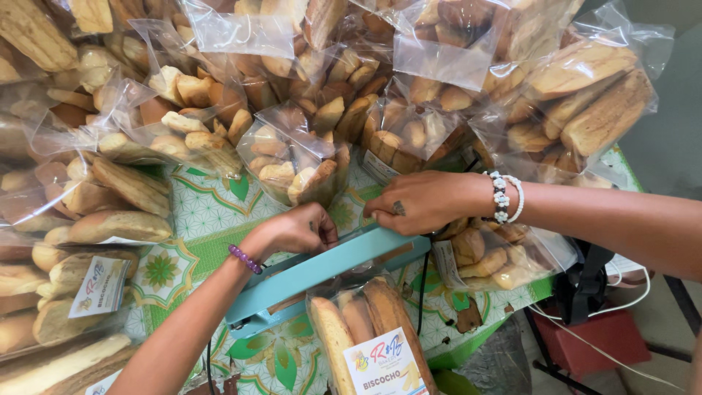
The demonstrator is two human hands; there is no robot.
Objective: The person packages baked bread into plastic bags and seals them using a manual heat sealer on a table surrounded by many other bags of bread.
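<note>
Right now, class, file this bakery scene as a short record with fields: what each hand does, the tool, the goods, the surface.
Left hand: left hand pressing on the sealer arm
Right hand: right hand at the arm's far end
Tool: teal bag sealer, arm down
Under the arm: bag of long biscuits
Around: heaped clear bags of biscuits
Surface: green patterned tablecloth

The sealer point(322, 269) lies on the table point(212, 212), both hands on it, one bag point(369, 329) under its arm, more bags point(292, 157) piled behind.
</note>
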